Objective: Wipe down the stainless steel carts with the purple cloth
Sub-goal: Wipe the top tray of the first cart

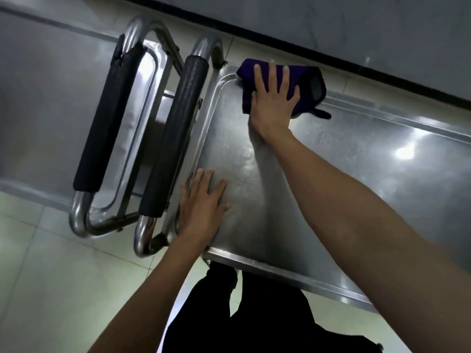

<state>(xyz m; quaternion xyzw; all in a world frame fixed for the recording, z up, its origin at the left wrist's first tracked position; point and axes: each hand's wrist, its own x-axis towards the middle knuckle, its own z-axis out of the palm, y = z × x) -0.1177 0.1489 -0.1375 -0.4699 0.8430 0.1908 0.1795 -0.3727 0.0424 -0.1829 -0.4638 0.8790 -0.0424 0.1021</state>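
The head view looks straight down at a shiny cart (331,174) with a flat steel top. The right hand (274,98) lies flat on the purple cloth (305,80), fingers straight and spread, pressing it down near the far corner of the top. The cloth pokes out past the fingertips and on the thumb side, touching the raised far edge. Just beyond that edge runs a dark strip (305,49) along the wall. Toward the thumb side of the right hand, the top stretches away bare and wide. The left hand (204,205) rests flat near the near corner, fingers straight and loose, holding nothing. Its fingers lie just beside the raised end edge. Past that edge stands a handle (175,133) with a black grip. A second cart (38,98) sits just beyond, with its own handle (107,118) close beside the first. Pale floor tiles (51,276) show below the left arm.
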